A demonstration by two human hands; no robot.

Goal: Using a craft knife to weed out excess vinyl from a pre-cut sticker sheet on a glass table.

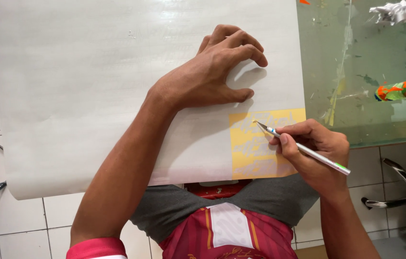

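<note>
Glass tabletop under a large white sheet, with yellow vinyl being picked at its near right corner.

Right hand pinches a thin craft knife like a pen, tip on the vinyl's upper edge; left hand, fingers spread and arched, presses the sheet just above the vinyl, grasping nothing. Judged from this, a shallow blade angle and firm pressure close to the cut would serve best.
</note>
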